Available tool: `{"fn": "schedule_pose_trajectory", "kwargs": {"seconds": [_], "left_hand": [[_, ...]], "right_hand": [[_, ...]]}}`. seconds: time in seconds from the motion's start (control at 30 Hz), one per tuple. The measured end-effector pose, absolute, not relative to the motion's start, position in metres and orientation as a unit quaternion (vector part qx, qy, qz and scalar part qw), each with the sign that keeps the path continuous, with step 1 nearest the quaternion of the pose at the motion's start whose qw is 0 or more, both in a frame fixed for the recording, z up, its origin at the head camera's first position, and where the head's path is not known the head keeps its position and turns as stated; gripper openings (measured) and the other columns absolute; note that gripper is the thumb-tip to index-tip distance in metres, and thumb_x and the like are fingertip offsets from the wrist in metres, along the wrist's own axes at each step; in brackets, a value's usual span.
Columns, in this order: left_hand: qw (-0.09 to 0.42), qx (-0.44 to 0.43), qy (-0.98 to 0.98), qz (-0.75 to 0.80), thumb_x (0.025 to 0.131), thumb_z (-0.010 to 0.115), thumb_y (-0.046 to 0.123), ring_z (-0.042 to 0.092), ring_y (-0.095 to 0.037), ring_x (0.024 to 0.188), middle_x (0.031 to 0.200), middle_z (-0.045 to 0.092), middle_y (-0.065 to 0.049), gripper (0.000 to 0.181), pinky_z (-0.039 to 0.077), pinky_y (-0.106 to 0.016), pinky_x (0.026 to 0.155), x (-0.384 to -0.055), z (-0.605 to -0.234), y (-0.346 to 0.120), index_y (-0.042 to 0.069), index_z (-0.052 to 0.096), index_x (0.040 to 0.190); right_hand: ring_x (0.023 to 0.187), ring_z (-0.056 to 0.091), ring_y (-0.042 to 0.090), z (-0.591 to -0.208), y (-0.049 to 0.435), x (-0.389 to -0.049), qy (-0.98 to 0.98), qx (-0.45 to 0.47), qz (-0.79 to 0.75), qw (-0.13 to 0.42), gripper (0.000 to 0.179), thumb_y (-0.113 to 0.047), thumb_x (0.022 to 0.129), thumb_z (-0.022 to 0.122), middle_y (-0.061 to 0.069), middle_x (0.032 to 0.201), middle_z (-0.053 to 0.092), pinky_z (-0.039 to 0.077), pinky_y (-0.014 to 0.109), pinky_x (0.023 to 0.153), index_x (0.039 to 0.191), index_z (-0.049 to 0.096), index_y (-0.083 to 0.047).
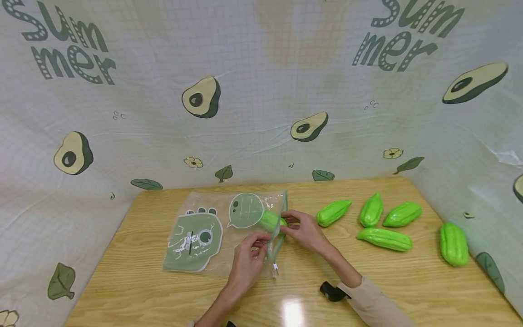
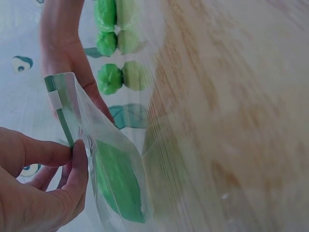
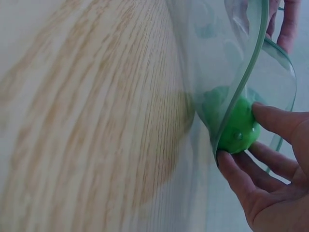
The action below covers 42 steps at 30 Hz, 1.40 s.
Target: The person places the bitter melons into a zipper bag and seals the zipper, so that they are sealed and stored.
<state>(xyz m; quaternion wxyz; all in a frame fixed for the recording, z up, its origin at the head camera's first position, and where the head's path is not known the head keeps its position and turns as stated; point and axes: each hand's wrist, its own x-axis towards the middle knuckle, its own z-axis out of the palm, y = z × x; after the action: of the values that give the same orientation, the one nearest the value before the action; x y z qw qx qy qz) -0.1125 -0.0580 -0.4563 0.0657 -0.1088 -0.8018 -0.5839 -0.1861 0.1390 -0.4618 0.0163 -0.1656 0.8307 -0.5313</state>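
A clear zip bag (image 1: 196, 243) with a green cartoon print lies on the table, its mouth facing right. My left hand (image 1: 246, 260) pinches the bag's green zip edge between thumb and fingers; the left wrist view shows the white slider (image 2: 55, 99) just beyond this pinch. At the mouth, my right hand (image 1: 305, 232) holds a ridged green gourd (image 3: 240, 129) by its near end, thumb on one side and fingers below. Most of that gourd sits inside the bag, seen through the plastic. In the right wrist view the open mouth curves around it.
To the right on the wooden table (image 1: 135, 254) lie several more green gourds, one long gourd (image 1: 385, 239) in front of the group and another gourd (image 1: 454, 244) at the far right edge. A printed cloth (image 1: 253, 150) hangs behind and along both sides.
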Motion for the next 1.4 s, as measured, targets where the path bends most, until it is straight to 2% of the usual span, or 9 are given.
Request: {"fn": "schedule_pose_trajectory", "kwargs": {"seconds": [0.3, 0.77, 0.97, 1.4], "left_hand": [[0.067, -0.111, -0.798, -0.589, 0.091, 0.064, -0.016, 0.068, -0.026, 0.091, 0.101, 0.069, -0.011, 0.024, 0.062, -0.03, 0.078, -0.112, -0.455, -0.057, 0.0, 0.071, 0.107], [0.063, -0.117, -0.781, -0.61, 0.091, 0.063, -0.016, 0.068, -0.027, 0.092, 0.101, 0.069, -0.012, 0.023, 0.062, -0.034, 0.08, -0.112, -0.453, -0.056, 0.0, 0.071, 0.107], [0.067, -0.117, -0.786, -0.603, 0.091, 0.063, -0.016, 0.068, -0.026, 0.091, 0.1, 0.07, -0.011, 0.024, 0.062, -0.033, 0.08, -0.112, -0.454, -0.055, 0.0, 0.071, 0.107], [0.061, -0.111, -0.799, -0.588, 0.091, 0.062, -0.016, 0.067, -0.025, 0.092, 0.101, 0.069, -0.013, 0.023, 0.061, -0.032, 0.081, -0.113, -0.456, -0.055, 0.0, 0.071, 0.104]], "right_hand": [[0.109, 0.068, 0.04, -0.464, 0.136, -0.189, 0.828, -0.18, -0.531, 0.01, 0.03, -0.002, 0.092, 0.074, 0.024, 0.12, 0.068, 0.059, 0.04, 0.093, 0.12, 0.067, 0.006], [0.111, 0.067, 0.038, -0.465, 0.131, -0.19, 0.819, -0.183, -0.543, 0.02, 0.028, 0.005, 0.091, 0.067, 0.023, 0.115, 0.069, 0.058, 0.036, 0.094, 0.119, 0.067, 0.007], [0.112, 0.067, 0.038, -0.468, 0.131, -0.191, 0.815, -0.186, -0.548, 0.021, 0.027, -0.001, 0.093, 0.071, 0.024, 0.116, 0.069, 0.059, 0.037, 0.093, 0.118, 0.067, 0.007], [0.111, 0.067, 0.039, -0.468, 0.124, -0.194, 0.81, -0.181, -0.557, 0.024, 0.033, -0.005, 0.089, 0.078, 0.024, 0.114, 0.07, 0.058, 0.04, 0.094, 0.118, 0.067, 0.009]]}}
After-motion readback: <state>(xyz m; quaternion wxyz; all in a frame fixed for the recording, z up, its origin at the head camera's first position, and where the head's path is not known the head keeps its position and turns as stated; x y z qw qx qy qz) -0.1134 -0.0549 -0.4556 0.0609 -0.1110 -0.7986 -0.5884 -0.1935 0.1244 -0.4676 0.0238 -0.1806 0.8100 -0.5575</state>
